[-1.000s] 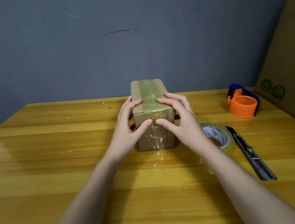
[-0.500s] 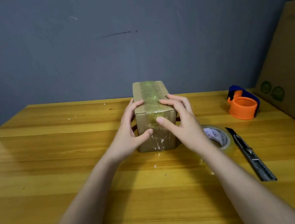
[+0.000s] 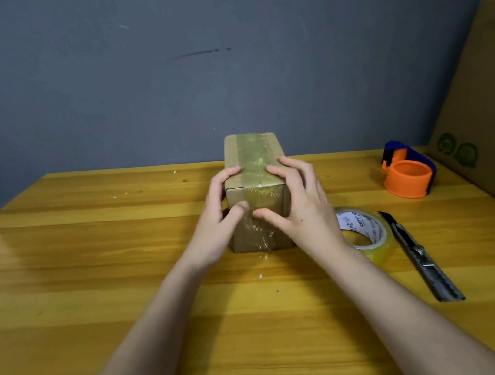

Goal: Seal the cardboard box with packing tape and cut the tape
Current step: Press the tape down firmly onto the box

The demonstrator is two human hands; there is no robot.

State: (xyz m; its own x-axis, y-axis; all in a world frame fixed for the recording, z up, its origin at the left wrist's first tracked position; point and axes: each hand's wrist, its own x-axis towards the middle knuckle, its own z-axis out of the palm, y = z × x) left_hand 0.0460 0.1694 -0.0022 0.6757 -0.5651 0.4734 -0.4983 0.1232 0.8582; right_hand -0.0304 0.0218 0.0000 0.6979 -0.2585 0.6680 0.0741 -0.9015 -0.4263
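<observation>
Both hands gripping the cardboard box [image 3: 260, 217]: left hand [image 3: 217, 220], right hand [image 3: 301, 208], thumbs pressing tape down near face. Probably smoothing; keep rubbing firmly toward edges.

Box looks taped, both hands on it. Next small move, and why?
Probably slide both thumbs down the near face to press the tape's loose end flat. The left hand and right hand flank the cardboard box; tape strip already runs along the top, but looks wrinkled low on the near face. The tape roll and utility knife lie apart, so cutting seems done.
</observation>
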